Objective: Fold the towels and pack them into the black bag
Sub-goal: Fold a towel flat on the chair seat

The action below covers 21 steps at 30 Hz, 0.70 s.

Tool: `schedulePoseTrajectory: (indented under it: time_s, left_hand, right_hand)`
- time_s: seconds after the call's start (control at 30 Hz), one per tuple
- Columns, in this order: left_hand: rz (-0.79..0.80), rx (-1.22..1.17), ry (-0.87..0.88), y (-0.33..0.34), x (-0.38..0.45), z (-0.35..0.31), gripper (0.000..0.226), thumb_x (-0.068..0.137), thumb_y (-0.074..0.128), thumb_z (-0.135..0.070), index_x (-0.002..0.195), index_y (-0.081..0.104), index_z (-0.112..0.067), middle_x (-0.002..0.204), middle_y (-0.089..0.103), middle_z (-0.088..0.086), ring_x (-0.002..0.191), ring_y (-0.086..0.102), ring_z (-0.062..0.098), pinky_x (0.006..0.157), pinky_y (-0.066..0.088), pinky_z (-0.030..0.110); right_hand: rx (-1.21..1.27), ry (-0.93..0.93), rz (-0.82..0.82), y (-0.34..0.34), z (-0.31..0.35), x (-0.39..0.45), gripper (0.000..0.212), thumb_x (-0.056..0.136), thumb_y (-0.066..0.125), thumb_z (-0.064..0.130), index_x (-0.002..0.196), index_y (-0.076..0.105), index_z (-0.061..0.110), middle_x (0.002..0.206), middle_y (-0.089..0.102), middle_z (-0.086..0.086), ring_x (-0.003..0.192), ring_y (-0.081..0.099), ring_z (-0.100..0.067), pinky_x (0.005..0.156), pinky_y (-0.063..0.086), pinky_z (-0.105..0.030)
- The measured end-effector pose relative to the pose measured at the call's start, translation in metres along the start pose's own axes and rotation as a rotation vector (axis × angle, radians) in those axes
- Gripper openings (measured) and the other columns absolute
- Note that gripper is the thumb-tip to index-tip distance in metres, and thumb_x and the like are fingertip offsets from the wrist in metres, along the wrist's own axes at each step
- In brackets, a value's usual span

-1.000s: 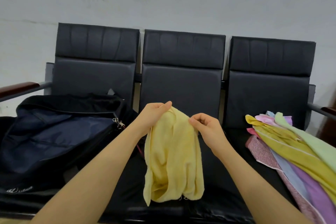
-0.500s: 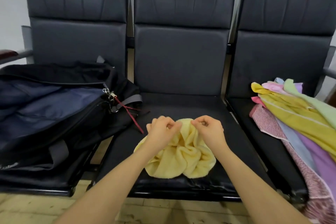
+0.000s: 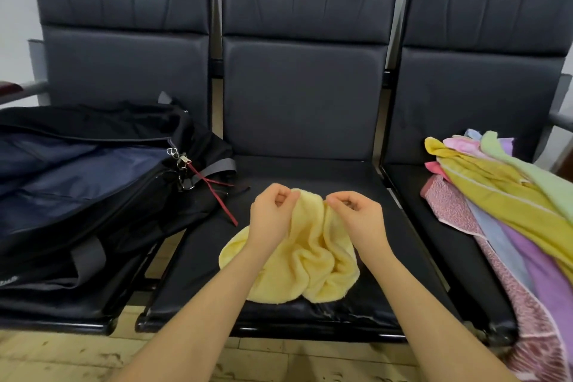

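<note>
One yellow towel (image 3: 305, 260) (two hands)

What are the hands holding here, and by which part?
Both the left hand and right hand pinch the yellow towel at its far edge; the rest lies bunched on the middle seat.

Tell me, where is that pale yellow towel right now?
The pale yellow towel lies bunched on the middle seat, its top edge pinched by the left hand and right hand, between the black bag and the towel pile.
</note>
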<state>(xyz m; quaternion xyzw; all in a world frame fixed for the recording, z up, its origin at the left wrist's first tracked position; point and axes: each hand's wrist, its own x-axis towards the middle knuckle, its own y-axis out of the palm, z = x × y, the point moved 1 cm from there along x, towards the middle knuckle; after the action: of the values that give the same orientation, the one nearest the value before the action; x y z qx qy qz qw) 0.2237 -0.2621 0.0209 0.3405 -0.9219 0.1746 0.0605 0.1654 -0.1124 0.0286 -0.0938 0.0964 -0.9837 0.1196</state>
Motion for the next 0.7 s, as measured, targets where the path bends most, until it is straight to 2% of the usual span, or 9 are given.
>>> schedulePoseTrajectory:
  time_s: [0.1,0.17,0.23,0.3,0.37,0.47,0.53,0.63,0.7]
  left_hand:
    - [-0.066,-0.025,0.047,-0.017,0.013,-0.021,0.015,0.09,0.062,-0.027,0.078,0.061,-0.017,0.074,0.063,-0.007,0.071,0.057,0.007,0.065,0.043,0.017]
    - [-0.101,0.029,0.093,-0.03,0.022,-0.038,0.017,0.091,0.06,-0.028,0.081,0.061,-0.015,0.074,0.062,-0.008,0.072,0.056,0.003,0.062,0.039,0.011]
    - [-0.124,0.09,0.129,-0.044,0.032,-0.059,0.017,0.091,0.06,-0.028,0.083,0.061,-0.013,0.074,0.06,-0.009,0.073,0.055,0.003,0.063,0.038,0.012]
    - [-0.16,0.112,0.157,-0.056,0.041,-0.081,0.014,0.091,0.061,-0.027,0.084,0.061,-0.014,0.077,0.061,-0.007,0.077,0.055,0.006,0.072,0.044,0.021]
    - [-0.203,0.055,0.167,-0.068,0.05,-0.101,0.009,0.09,0.062,-0.026,0.091,0.06,-0.017,0.083,0.061,-0.006,0.082,0.057,0.008,0.078,0.046,0.025]
    - [-0.258,-0.094,0.162,-0.083,0.064,-0.128,0.015,0.09,0.062,-0.022,0.104,0.058,-0.02,0.083,0.058,-0.01,0.079,0.058,0.007,0.069,0.045,0.021]
    - [-0.281,-0.172,0.161,-0.092,0.07,-0.145,0.014,0.091,0.06,-0.018,0.103,0.065,-0.018,0.086,0.06,-0.013,0.085,0.06,0.007,0.066,0.044,0.016]
    - [-0.279,-0.289,0.171,-0.103,0.075,-0.168,0.016,0.091,0.06,-0.015,0.103,0.071,-0.012,0.088,0.066,-0.008,0.088,0.061,0.007,0.069,0.045,0.014]
    - [-0.272,-0.345,0.16,-0.109,0.077,-0.18,0.016,0.09,0.062,-0.014,0.104,0.071,-0.012,0.089,0.067,-0.007,0.087,0.061,0.006,0.07,0.047,0.015]
  right_hand:
    - [0.022,-0.082,-0.033,-0.008,0.017,0.003,0.018,0.088,0.065,0.008,0.099,0.071,0.021,0.088,0.07,0.004,0.081,0.065,-0.003,0.073,0.052,-0.017]
    - [0.082,-0.125,-0.089,-0.014,0.033,0.005,0.02,0.088,0.065,0.007,0.1,0.071,0.022,0.086,0.069,0.004,0.078,0.064,0.003,0.069,0.049,-0.012]
    - [0.18,-0.151,-0.148,-0.02,0.054,0.007,0.02,0.086,0.066,0.004,0.095,0.072,0.021,0.084,0.07,0.004,0.077,0.065,0.001,0.068,0.049,-0.012]
    - [0.27,-0.157,-0.209,-0.025,0.076,0.012,0.021,0.084,0.067,0.001,0.088,0.073,0.021,0.085,0.071,0.004,0.082,0.066,-0.005,0.07,0.05,-0.014]
    - [0.353,-0.156,-0.271,-0.03,0.1,0.017,0.023,0.083,0.067,-0.001,0.085,0.073,0.021,0.088,0.071,0.002,0.084,0.066,-0.009,0.067,0.05,-0.012]
    - [0.431,-0.176,-0.327,-0.037,0.136,0.024,0.02,0.084,0.066,0.001,0.091,0.073,0.019,0.093,0.07,-0.002,0.086,0.066,-0.011,0.063,0.05,-0.012]
    - [0.459,-0.2,-0.356,-0.043,0.158,0.028,0.023,0.085,0.065,0.0,0.098,0.072,0.017,0.092,0.069,0.0,0.081,0.064,-0.007,0.06,0.048,-0.009]
    - [0.54,-0.224,-0.401,-0.056,0.187,0.031,0.029,0.085,0.06,-0.003,0.101,0.071,0.018,0.096,0.069,-0.002,0.079,0.065,-0.01,0.064,0.051,-0.017]
    - [0.556,-0.252,-0.417,-0.067,0.2,0.03,0.031,0.087,0.056,-0.006,0.104,0.07,0.016,0.087,0.067,0.001,0.065,0.063,-0.003,0.059,0.049,-0.015]
